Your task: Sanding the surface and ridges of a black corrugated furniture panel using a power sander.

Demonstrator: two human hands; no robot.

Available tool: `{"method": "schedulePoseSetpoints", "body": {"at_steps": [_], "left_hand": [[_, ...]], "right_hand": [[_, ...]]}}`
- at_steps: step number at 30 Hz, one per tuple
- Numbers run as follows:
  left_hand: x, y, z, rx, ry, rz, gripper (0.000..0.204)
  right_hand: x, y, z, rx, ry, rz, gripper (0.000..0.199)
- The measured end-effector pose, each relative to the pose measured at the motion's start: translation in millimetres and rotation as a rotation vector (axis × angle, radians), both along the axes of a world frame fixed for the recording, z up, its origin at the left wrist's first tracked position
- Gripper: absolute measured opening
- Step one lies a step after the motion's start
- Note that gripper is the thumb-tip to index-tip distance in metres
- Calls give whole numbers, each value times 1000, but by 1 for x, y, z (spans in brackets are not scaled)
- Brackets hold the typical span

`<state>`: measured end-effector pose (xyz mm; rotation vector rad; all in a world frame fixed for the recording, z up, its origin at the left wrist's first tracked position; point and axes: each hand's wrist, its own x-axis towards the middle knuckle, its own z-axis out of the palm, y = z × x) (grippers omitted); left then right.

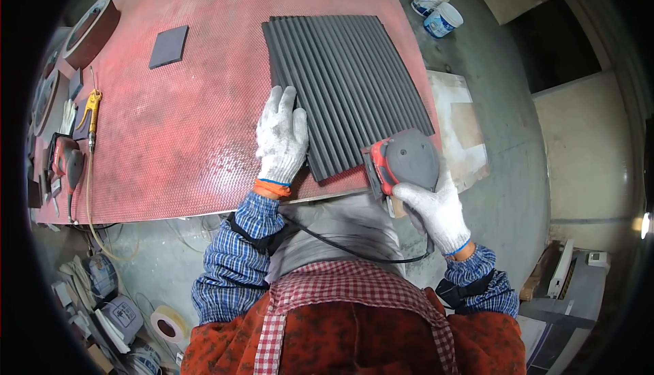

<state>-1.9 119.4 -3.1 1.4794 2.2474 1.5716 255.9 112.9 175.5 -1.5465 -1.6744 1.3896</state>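
A dark grey ribbed panel (344, 82) lies on the red mesh-topped table (184, 136), close to its right side. My left hand (281, 133), in a white knitted glove, rests with fingers stretched out along the panel's left edge. In my right hand (436, 211), also gloved, is a red and grey electric sander (409, 160). I grip it near the panel's lower right corner, and it covers part of that corner. Whether its pad touches the panel I cannot tell. A black cord (354, 252) runs from the sander across my front.
A grey abrasive pad (169, 47) lies on the table. Along the left edge are rolls of abrasive (92, 33), a yellow air blow gun (92, 109) with its hose, and another red sander (67, 160). Paint buckets (443, 19) stand on the floor beyond the right side.
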Motion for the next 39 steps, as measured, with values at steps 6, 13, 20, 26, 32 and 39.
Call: {"method": "schedulePoseSetpoints", "body": {"at_steps": [6, 13, 20, 26, 32, 39], "left_hand": [[1, 0, -3, 24, 68, -9, 45], [3, -7, 14, -12, -22, -26, 45], [2, -5, 21, -45, -40, -15, 48], [0, -6, 22, -51, -21, -13, 49], [1, -5, 26, -81, -24, -17, 50], [1, -7, 32, -175, -90, -49, 49]], "right_hand": [[-29, 36, -5, 59, -41, 36, 103], [-104, 101, 12, -34, -126, 84, 92], [-176, 180, 6, 124, -120, 245, 58], [-225, 224, 2, 143, -116, 253, 40], [-253, 268, -3, 157, -79, 311, 36], [-269, 281, -5, 172, -56, 313, 38]]}}
